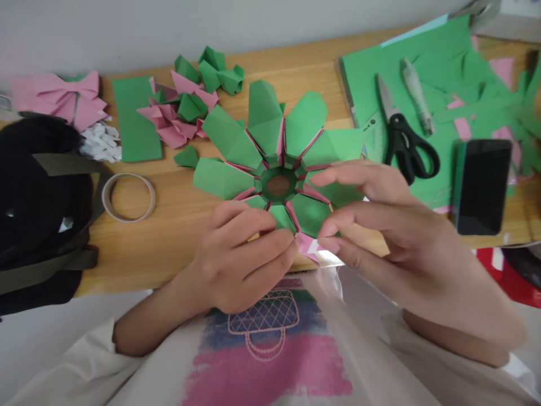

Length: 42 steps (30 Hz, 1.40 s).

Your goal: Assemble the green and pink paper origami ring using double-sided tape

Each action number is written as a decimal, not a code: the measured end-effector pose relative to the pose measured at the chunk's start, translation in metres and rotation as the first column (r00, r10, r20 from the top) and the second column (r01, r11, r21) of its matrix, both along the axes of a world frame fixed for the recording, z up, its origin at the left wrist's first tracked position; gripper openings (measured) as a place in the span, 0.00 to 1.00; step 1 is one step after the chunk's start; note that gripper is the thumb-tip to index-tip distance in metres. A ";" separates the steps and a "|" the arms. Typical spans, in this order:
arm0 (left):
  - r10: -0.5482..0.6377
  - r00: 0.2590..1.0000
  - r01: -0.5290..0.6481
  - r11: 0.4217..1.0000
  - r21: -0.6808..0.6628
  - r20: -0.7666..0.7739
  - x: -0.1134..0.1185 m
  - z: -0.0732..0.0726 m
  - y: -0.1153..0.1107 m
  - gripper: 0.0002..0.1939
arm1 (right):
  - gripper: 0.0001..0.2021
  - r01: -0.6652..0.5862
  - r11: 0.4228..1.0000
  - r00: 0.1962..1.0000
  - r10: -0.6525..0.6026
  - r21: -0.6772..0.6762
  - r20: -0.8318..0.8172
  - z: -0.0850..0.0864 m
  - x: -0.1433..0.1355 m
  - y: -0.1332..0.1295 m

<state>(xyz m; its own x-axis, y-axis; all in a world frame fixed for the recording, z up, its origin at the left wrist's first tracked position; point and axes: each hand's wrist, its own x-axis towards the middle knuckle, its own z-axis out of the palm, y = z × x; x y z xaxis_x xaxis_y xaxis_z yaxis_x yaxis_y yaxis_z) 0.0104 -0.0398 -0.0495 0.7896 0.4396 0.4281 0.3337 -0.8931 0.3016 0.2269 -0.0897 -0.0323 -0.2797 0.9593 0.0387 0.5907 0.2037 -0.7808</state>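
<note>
— Where was the paper ring (274, 152)?

— Flat on the wooden table (177, 225), at its near edge, left of the black scissors (403, 144). Folded green and pink segments, so I judged it light, easily creased and loosely joined; best held by the rim with fingertips, not squeezed.

— And the hands?

— The left hand (239, 256) had fingers curled together, pinching a pink unit (307, 245) at the ring's near rim. The right hand (393, 225) had fingers slightly apart, thumb and forefinger closing on the same unit from the scissors' side.

— Anything else?

— A tape roll (129, 197) lay well left of the scissors.
</note>
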 end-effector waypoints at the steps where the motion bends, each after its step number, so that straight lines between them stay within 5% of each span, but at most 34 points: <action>1: 0.002 1.000 -0.002 1.000 0.014 0.013 0.000 0.000 0.001 0.09 | 0.06 -0.003 1.000 1.000 0.003 0.006 0.001 0.000 0.000 0.000; 25: 0.014 0.999 -0.014 1.000 0.002 0.050 -0.004 -0.003 -0.003 0.08 | 0.07 0.009 0.983 0.989 -0.035 0.185 0.141 -0.015 -0.009 -0.001; 38: -0.032 0.994 0.026 0.998 0.065 0.101 -0.008 -0.015 -0.001 0.05 | 0.07 -0.159 0.873 0.864 -0.102 0.461 0.492 -0.019 -0.019 -0.010; 42: -0.028 0.993 0.024 0.999 0.041 0.113 -0.010 -0.013 -0.002 0.05 | 0.10 -0.070 0.875 0.890 -0.162 0.479 0.426 -0.017 -0.019 -0.014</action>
<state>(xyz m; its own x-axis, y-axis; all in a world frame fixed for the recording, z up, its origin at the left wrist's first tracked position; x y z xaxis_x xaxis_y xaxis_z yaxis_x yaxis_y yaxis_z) 0.0006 -0.0415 -0.0626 0.7459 0.4006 0.5321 0.2760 -0.9130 0.3004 0.2082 -0.1039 -0.0497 -0.3337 0.8671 0.3697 0.8632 0.4387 -0.2498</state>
